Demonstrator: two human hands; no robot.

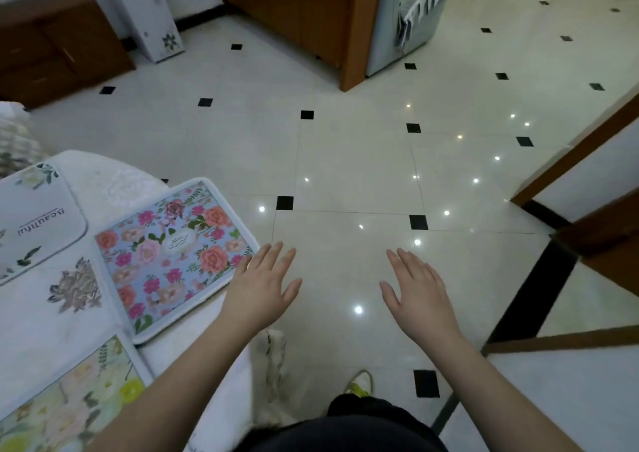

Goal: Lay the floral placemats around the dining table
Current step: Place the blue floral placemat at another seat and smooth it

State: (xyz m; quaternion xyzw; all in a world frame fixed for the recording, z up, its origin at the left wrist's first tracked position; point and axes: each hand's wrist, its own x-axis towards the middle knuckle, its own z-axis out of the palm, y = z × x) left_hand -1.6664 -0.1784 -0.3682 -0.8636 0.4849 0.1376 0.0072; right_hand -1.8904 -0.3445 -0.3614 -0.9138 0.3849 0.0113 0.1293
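The dining table (52, 316), under a white cloth, fills the lower left. A blue placemat with pink and orange flowers (169, 254) lies flat at its rounded edge. A pale placemat with yellow flowers (69, 406) lies nearer me, and a white one with printed lettering (34, 216) lies farther left. My left hand (262, 285) hovers with straight fingers just past the blue mat's right corner, holding nothing. My right hand (418, 289) is spread flat over the floor, empty too.
Glossy cream floor tiles with black diamonds (352, 168) stretch ahead. A wooden cabinet (311, 19) and a grey appliance (401, 26) stand at the back, a brown dresser (55, 47) at far left. Wood-framed furniture (587, 182) lines the right side.
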